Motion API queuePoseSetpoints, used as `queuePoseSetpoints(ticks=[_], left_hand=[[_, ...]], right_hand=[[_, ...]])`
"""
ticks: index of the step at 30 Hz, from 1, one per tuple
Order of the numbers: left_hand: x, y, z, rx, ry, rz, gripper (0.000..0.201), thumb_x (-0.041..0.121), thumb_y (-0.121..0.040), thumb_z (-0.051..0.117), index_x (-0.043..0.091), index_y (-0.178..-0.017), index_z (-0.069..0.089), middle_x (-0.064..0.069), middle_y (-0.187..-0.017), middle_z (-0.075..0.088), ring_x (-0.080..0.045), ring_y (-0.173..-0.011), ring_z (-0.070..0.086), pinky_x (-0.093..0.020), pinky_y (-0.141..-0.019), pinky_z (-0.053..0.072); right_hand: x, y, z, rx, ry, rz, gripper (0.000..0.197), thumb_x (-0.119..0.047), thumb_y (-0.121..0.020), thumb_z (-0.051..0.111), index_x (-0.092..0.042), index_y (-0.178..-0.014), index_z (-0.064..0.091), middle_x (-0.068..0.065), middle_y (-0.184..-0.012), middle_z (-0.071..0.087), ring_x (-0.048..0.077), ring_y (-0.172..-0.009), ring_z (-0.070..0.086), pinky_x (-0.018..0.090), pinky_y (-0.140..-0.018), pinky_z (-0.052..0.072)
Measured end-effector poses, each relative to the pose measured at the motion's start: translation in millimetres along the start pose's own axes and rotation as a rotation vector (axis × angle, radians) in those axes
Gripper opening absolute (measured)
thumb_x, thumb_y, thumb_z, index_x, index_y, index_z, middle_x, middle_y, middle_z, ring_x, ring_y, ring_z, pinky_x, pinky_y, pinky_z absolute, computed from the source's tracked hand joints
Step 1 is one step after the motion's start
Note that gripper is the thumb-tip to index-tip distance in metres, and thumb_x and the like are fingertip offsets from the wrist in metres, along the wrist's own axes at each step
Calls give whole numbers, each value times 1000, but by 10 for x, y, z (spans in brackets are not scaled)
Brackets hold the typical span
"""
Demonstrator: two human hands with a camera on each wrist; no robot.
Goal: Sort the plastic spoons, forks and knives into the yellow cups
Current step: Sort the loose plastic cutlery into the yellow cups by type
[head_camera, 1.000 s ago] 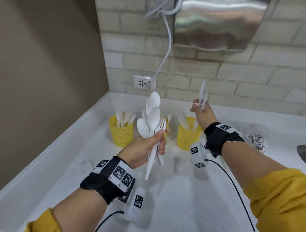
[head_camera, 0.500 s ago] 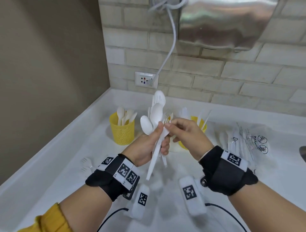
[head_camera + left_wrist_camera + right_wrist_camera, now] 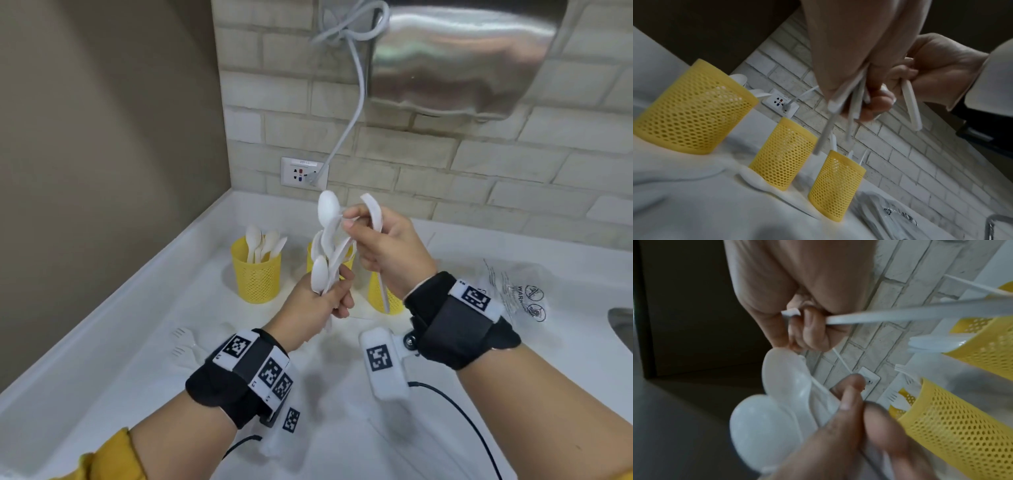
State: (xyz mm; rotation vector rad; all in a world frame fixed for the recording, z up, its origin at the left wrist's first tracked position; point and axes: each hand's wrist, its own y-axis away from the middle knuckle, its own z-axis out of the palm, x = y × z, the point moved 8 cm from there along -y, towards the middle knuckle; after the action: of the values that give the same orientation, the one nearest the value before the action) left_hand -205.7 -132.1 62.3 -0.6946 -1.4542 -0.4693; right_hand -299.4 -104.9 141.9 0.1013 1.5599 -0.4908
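Two hands now meet above the counter (image 3: pixel 137 342): the right hand (image 3: pixel 387 253), back from the cups (image 3: pixel 256 274), clamps a knife (image 3: pixel 375 214) pulled beside the left hand (image 3: pixel 318 301), which grips the spoon bundle (image 3: pixel 329 240), so the knife cup comes next.

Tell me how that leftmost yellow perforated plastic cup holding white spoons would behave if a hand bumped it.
The leftmost yellow perforated plastic cup probably slides or tips easily: its mesh wall looks thin and light. The white plastic spoons standing above its rim likely raise its balance point. It stands on a smooth white counter, so grip seems low.
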Motion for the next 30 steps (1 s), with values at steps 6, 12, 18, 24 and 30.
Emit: queuePoseSetpoints(ticks=[6,12,18,24,30], left_hand=[[-14,83,-34,-117,-100,-36,8,21,-91,56,13,-92,57,0,-59,50,-11,-54,48,-23,-60,45],[-25,117,-15,-202,-227,-56,30,36,-82,54,19,-59,48,3,-55,49,-14,-60,45,-32,-68,38],[-68,158,-67,-164,125,-108,42,51,-88,41,13,-74,52,3,-57,49,-13,-53,45,-24,-60,42],[-140,63,-445,181,222,-130,40,38,-95,42,7,-74,56,-6,-60,53,-18,-53,50,-29,-56,46],[-103,59,-743,230,142,-82,35,35,-96,43,14,-68,41,6,-49,36,-11,-45,31,-22,-46,32]], right_hand=[[67,33,90,-173,71,21,8,0,-82,62,-6,-88,64,7,-66,48,8,-40,31,19,-39,22],[303,130,217,-332,218,95,8,4,-84,57,11,-88,59,8,-62,49,13,-49,35,16,-40,27],[331,60,129,-182,28,73,16,-11,-95,47,-11,-80,54,-2,-55,44,8,-47,39,16,-42,33],[228,-115,-85,58,-130,26,24,-19,-101,30,-5,-102,49,2,-68,70,15,-64,65,20,-49,50],[-33,-550,-318,404,347,-265,10,-18,-99,34,-12,-101,42,2,-82,56,10,-65,51,21,-60,37]])
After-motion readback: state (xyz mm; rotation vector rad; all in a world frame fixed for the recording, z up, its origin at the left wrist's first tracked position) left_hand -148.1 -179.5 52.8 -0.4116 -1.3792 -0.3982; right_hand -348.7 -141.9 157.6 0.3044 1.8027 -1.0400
